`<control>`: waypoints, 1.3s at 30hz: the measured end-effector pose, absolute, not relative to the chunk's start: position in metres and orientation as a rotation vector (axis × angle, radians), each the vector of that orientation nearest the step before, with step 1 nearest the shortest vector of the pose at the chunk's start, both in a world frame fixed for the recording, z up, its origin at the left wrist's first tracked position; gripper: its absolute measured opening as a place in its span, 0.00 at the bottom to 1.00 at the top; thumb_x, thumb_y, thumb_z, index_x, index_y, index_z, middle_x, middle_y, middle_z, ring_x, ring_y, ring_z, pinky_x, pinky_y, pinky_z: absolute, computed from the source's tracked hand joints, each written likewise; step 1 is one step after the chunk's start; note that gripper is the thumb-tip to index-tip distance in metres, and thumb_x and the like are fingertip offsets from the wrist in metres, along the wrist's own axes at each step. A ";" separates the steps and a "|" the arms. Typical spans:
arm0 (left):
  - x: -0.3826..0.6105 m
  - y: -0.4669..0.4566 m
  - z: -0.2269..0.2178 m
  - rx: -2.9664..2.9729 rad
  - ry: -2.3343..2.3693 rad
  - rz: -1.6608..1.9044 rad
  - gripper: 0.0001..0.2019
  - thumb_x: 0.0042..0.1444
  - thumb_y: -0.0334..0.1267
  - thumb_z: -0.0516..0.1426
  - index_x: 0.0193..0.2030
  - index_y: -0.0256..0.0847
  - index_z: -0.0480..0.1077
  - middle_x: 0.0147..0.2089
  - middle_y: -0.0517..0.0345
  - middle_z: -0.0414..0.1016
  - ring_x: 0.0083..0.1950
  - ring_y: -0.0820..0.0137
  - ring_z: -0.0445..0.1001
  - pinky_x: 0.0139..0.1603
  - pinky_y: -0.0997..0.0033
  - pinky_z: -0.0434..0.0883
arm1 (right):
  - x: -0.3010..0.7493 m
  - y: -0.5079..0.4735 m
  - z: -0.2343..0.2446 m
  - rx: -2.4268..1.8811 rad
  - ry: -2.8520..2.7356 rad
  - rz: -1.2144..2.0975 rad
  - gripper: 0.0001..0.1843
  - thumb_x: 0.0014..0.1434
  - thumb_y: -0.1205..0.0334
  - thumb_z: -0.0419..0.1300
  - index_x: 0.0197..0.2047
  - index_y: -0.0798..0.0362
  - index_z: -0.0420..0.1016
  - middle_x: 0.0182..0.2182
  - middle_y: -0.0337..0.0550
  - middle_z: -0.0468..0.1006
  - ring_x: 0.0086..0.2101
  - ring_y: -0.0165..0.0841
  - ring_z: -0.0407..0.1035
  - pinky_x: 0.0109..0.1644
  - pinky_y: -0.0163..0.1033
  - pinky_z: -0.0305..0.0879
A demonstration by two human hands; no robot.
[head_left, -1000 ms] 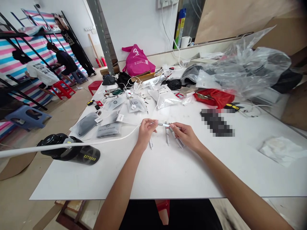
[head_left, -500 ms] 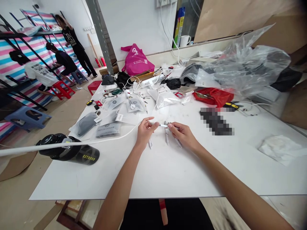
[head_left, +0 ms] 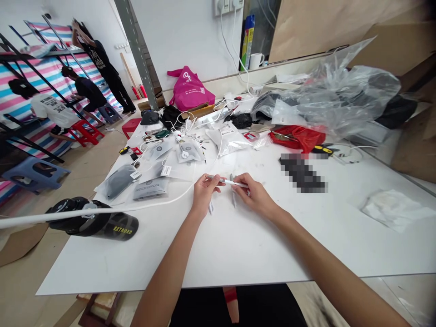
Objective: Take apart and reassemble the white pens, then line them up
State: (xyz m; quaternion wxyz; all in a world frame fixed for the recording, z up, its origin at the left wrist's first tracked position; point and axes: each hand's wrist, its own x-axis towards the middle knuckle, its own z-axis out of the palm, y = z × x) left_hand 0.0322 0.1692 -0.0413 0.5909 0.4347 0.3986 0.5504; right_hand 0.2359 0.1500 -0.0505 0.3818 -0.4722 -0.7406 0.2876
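Just above the white table (head_left: 252, 245), a slim white pen (head_left: 228, 181) is held level between my two hands. My left hand (head_left: 203, 193) pinches its left end between thumb and fingers. The fingers of my right hand (head_left: 254, 193) close on its right end. Below the held pen, a second pen (head_left: 233, 198) lies on the table, partly covered. Close to my left hand rests another pen (head_left: 210, 207), its upper part hidden by the fingers.
A black bottle (head_left: 119, 225) lies at the left, with a white cable (head_left: 163, 202) crossing over it. Grey packaged pouches (head_left: 151, 188) are beyond. A pink bag (head_left: 190, 91), red bag (head_left: 299, 138) and clear plastic (head_left: 350, 97) fill the back. Crumpled white tissue (head_left: 388, 206) lies right.
More of the pen shows between my hands, and it now tilts slightly down to the right. The view has shifted slightly. In the background, a standing person has raised their arms.
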 end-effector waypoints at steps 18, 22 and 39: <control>0.030 0.168 -0.035 0.941 0.906 1.358 0.23 0.63 0.57 0.67 0.42 0.43 0.63 0.44 0.45 0.88 0.42 0.62 0.87 0.43 0.66 0.76 | 0.240 0.147 -0.042 -1.364 -2.180 0.193 0.22 0.80 0.52 0.44 0.65 0.45 0.73 0.42 0.46 0.81 0.34 0.36 0.75 0.32 0.39 0.59; 0.029 0.168 -0.034 0.952 0.925 1.369 0.23 0.65 0.60 0.64 0.44 0.44 0.63 0.45 0.45 0.88 0.44 0.60 0.88 0.43 0.67 0.76 | 0.240 0.147 -0.042 -1.373 -2.163 0.193 0.21 0.80 0.53 0.45 0.63 0.46 0.75 0.42 0.45 0.80 0.32 0.34 0.73 0.32 0.38 0.58; 0.027 0.169 -0.033 0.950 0.941 1.433 0.22 0.66 0.60 0.63 0.46 0.44 0.63 0.44 0.47 0.87 0.44 0.60 0.88 0.43 0.68 0.76 | 0.241 0.147 -0.044 -1.377 -2.121 0.193 0.21 0.80 0.51 0.45 0.63 0.47 0.74 0.43 0.45 0.81 0.30 0.33 0.73 0.32 0.39 0.59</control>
